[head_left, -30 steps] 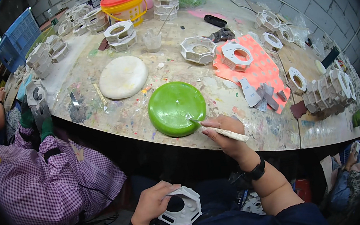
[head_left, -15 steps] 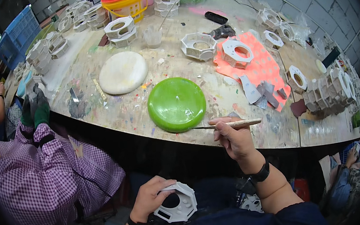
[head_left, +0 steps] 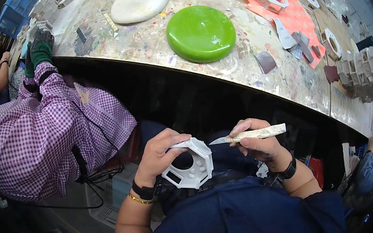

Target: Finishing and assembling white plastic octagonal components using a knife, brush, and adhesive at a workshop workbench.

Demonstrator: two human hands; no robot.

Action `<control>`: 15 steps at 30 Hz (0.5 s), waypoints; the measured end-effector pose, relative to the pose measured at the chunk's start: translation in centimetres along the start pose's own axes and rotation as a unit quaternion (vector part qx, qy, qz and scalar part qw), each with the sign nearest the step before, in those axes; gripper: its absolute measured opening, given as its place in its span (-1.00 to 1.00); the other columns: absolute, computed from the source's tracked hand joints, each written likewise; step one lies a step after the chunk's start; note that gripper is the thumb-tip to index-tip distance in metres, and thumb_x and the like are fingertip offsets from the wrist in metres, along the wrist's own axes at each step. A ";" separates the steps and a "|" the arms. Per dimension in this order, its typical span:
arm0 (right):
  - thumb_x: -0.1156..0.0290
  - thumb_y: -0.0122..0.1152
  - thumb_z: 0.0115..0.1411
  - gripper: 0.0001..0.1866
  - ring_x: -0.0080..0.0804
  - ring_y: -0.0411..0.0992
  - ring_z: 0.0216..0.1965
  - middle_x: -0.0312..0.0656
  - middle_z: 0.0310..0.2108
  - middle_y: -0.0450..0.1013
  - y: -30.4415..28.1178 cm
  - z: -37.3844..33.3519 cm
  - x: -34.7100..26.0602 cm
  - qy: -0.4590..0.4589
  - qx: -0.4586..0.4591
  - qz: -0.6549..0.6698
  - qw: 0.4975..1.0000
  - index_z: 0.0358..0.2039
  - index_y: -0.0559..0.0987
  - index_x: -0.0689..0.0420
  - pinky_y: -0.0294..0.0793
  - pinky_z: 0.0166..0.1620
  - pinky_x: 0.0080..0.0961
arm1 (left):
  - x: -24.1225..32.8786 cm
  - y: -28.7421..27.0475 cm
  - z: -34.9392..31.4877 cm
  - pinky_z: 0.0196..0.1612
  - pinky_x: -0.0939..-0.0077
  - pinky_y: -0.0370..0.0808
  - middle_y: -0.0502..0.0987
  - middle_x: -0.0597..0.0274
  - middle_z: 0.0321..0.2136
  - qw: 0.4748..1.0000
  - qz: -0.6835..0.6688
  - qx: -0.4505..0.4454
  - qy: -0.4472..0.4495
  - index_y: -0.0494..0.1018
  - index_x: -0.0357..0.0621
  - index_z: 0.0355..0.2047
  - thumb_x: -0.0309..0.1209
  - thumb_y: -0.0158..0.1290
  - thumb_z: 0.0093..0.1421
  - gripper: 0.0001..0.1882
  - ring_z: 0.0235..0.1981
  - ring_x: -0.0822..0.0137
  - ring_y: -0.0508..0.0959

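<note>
My left hand (head_left: 159,155) grips a white octagonal casting (head_left: 203,164) by its upper left edge, over my lap. The casting has a large round hole, a rectangular slot and several small bumps on its face. My right hand (head_left: 257,142) is closed round the pale wrapped handle of a knife (head_left: 261,132). Its narrow blade points left, with the tip close to the casting's upper right edge; whether they touch I cannot tell. On the table ahead lies a round green disc (head_left: 201,34), apart from both hands.
The worktable (head_left: 254,73) edge runs slanting in front of me. It bears a white disc (head_left: 139,3), an orange dotted sheet (head_left: 291,14), sandpaper pieces (head_left: 266,61) and stacked white castings (head_left: 363,70). A gloved co-worker in a checked garment (head_left: 56,130) sits at left.
My right hand has brought the knife from the green disc's near edge down beside the casting. My left hand has lifted the casting a little and right. The view has tilted downward.
</note>
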State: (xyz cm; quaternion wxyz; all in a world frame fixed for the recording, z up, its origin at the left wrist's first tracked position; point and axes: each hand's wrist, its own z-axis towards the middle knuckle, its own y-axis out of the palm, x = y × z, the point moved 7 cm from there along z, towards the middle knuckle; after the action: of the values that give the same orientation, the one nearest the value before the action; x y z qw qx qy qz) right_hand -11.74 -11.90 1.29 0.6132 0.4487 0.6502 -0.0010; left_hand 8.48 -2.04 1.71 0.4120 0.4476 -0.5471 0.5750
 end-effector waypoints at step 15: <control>0.49 0.18 0.14 -0.78 -0.57 0.42 -0.47 -0.09 -0.28 0.49 2.0 -1.4 -0.1 -0.112 -0.067 -0.193 0.972 -0.18 0.56 0.22 0.41 -0.45 -0.68 | 0.4 1.2 -1.0 -0.28 0.56 0.45 0.53 0.18 -0.40 0.999 0.036 0.009 -0.004 0.57 -0.25 -0.20 -0.58 0.18 0.00 -0.71 -0.36 0.33 0.55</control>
State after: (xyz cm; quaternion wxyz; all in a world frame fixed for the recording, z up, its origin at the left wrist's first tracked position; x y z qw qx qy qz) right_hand -11.71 -10.02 2.81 0.6990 0.2697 0.6502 -0.1260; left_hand 7.20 -1.07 1.79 0.3849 0.4336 -0.5591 0.5927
